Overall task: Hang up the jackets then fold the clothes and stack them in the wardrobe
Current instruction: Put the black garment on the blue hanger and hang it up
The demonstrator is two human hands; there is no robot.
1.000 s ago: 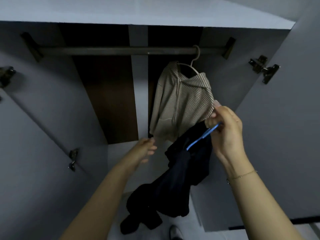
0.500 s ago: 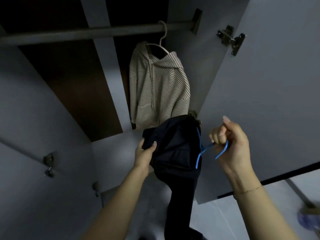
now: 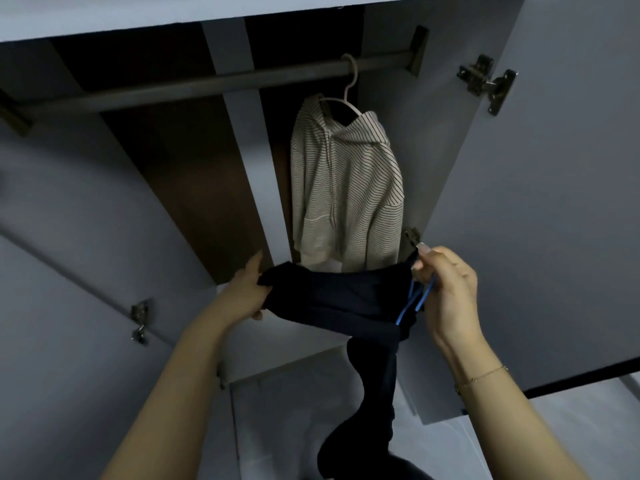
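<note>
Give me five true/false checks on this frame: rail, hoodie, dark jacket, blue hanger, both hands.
1. The striped hoodie hangs from the rail on a pale hanger. True.
2. The dark jacket already hangs on the rail. False: it is held below the hoodie, between both hands.
3. The right hand holds the blue hanger. True.
4. The left hand is free and touches nothing. False: it grips the jacket's left edge.
5. The rail carries two garments. False: only the hoodie hangs there.
</note>
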